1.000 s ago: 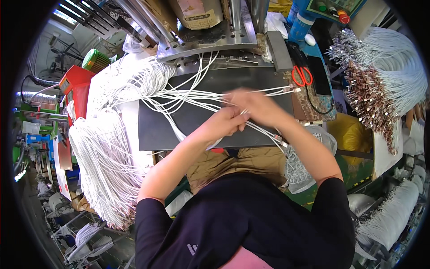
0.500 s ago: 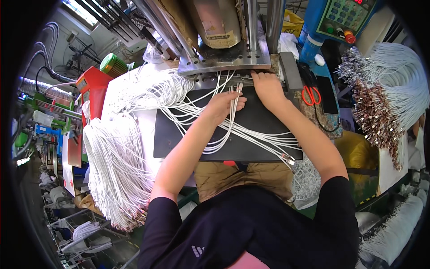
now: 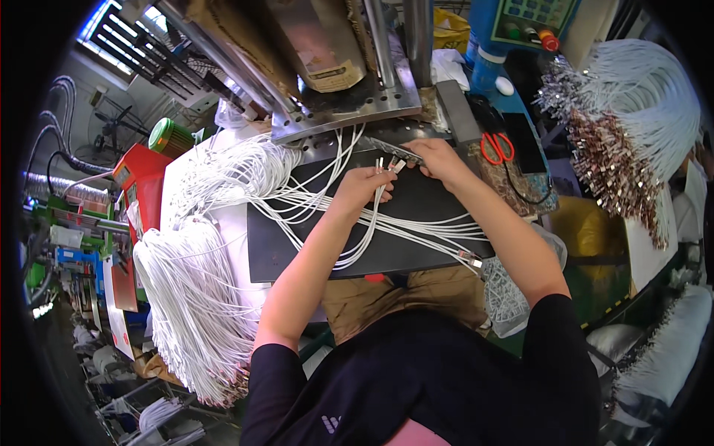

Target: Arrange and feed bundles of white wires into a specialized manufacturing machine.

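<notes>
We're right in at the front of the press [image 3: 349, 117], both hands over the black board [image 3: 290, 256], and it's close work! Our left hand [image 3: 366, 186] is curled tight, fingers folded in, with a few white cables [image 3: 372, 234] caught near their ends; the tips poke up past the thumb, and the lengths drop from the fist and bend round to the left over the board. Across from it, our right hand [image 3: 433, 162] has its grip drawn in, thumb and fingers pinched on the near end of a metal strip [image 3: 388, 147], which slants away up and left toward the press. The cable tips sit just beside the strip, and at this size we can't quite tell whether they touch. Below, more cables fan rightward across the board, and their plugs [image 3: 470, 259] reach its right edge beside our right forearm. Over on the left, loose loops [image 3: 230, 171] heap up on the white bench [image 3: 227, 223], and a thick bundle [image 3: 193, 297] spills over its near side. To the right we've got red-handled scissors [image 3: 497, 147] beside a black slab [image 3: 525, 141], a clear bag [image 3: 509, 293] of small pieces lower down, and a big looped bundle [image 3: 643, 111] farther out.
</notes>
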`<state>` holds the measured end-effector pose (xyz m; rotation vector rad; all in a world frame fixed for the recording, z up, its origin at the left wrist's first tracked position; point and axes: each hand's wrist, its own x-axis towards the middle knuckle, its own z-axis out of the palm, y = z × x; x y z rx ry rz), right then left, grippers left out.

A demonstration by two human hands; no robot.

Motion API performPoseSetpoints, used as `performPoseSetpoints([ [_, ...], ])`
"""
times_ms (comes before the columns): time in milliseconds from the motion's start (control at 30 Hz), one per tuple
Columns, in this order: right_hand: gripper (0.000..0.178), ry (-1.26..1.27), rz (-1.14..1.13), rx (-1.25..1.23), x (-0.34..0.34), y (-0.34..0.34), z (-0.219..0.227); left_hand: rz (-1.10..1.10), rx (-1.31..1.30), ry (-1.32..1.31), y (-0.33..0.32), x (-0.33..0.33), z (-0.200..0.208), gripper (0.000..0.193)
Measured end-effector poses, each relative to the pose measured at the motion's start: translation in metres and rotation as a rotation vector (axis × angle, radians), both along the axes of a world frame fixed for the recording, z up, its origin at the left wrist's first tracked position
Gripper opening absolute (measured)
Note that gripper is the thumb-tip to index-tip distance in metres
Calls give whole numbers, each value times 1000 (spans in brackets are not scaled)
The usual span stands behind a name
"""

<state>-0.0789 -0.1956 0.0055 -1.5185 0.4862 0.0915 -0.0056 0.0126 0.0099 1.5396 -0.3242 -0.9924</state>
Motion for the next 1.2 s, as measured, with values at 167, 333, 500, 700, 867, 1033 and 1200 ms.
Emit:
performPoseSetpoints([
  [167, 32, -178, -63, -218, -3, 14, -19, -18, 44, -18, -7, -2, 4, 21],
  [333, 31, -316, -53, -444, -3, 14, -28, 2, 11, 41, -12, -8, 4, 21],
  [500, 34, -186, -67, -231, -4, -3, -19, -24, 20, -39, -4, -2, 1, 19],
  [700, 38, -264, 103, -401, -8, 1, -21, -68, 59, -99, -6, -1, -3, 21],
  [867, 47, -310, 124, -423, -10, -3, -19, 27, 11, -11, -4, -2, 1, 26],
  [1033, 55, -260, 27, -551, -16, -8, -1, -13, 82, -94, 6, 6, 6, 30],
  [1200, 41, -212, 249, -340, -27, -2, 10, -105, 197, -193, -2, 7, 5, 35],
])
